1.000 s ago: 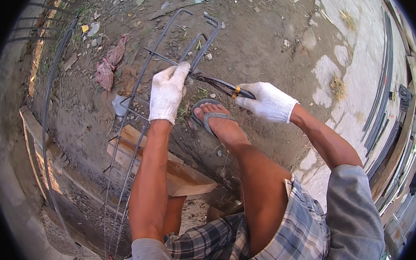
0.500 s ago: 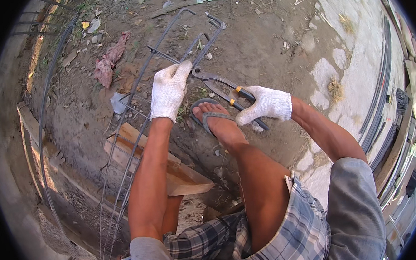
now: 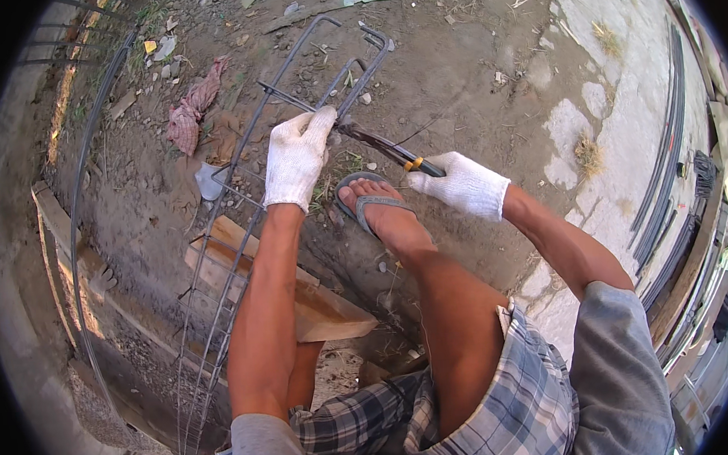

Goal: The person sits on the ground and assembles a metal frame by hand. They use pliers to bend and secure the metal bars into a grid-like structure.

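My left hand (image 3: 297, 161), in a white knit glove, closes around a bar of a long steel rebar cage (image 3: 235, 269) near its far end. The cage slopes from the lower left up to bent hooks. In my right hand (image 3: 461, 186), also gloved in white, is a pair of pincers (image 3: 384, 149) with black handles and yellow bands. The two handles are pressed together, and the jaws are at the bar beside my left fingertips. A thin dark wire (image 3: 431, 125) sticks out past the pincers to the upper right. My left fingers hide the exact gripping point.
Under the cage is a wooden plank support (image 3: 323, 309). My sandaled foot (image 3: 380, 210) stands just below the pincers. A crumpled reddish sack (image 3: 194, 108) lies on the dirt at left. Long dark bars (image 3: 663, 151) lie along the concrete at right.
The pincers' handles, spread apart before, are now squeezed together in my right hand. The thin wire has come into view beside them. My left hand stays in place on the cage.
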Action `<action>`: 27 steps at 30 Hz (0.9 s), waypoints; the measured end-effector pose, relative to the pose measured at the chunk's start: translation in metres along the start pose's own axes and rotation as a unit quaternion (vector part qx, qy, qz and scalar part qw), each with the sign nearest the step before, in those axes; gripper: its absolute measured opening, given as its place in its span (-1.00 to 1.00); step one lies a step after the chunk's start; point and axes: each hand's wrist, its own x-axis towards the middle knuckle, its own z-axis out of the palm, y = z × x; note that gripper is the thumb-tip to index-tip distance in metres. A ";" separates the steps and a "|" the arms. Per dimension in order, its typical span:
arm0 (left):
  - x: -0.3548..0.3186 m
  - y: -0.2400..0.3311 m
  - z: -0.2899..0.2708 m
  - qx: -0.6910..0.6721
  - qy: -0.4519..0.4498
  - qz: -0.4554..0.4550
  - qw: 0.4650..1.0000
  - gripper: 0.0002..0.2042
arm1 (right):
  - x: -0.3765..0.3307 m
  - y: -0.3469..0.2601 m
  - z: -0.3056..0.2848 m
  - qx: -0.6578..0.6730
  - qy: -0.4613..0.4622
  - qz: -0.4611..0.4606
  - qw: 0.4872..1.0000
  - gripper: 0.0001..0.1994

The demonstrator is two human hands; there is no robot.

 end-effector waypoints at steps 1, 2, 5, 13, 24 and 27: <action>0.001 0.000 -0.001 0.001 0.000 -0.002 1.000 -0.61 | 0.001 0.002 -0.002 0.174 -0.124 0.082 0.973 -0.52; 0.002 0.001 -0.001 0.028 0.002 0.013 1.000 -0.59 | -0.001 0.006 -0.002 0.145 -0.188 0.044 0.970 -0.42; -0.001 -0.004 -0.009 0.077 0.019 0.029 0.996 -0.56 | -0.013 -0.012 0.013 0.089 -0.183 -0.017 0.979 -0.42; -0.079 0.004 0.055 0.320 0.057 0.341 0.882 -0.49 | -0.011 0.041 0.014 -0.136 0.069 -0.007 0.988 -0.55; -0.081 -0.022 0.086 0.149 0.067 0.393 0.905 -0.79 | 0.004 0.077 -0.001 -0.095 -0.029 -0.019 0.995 -0.48; -0.087 -0.033 0.087 0.392 -0.035 0.224 0.891 -0.75 | -0.010 0.078 -0.002 -0.354 0.288 -0.041 0.889 -0.28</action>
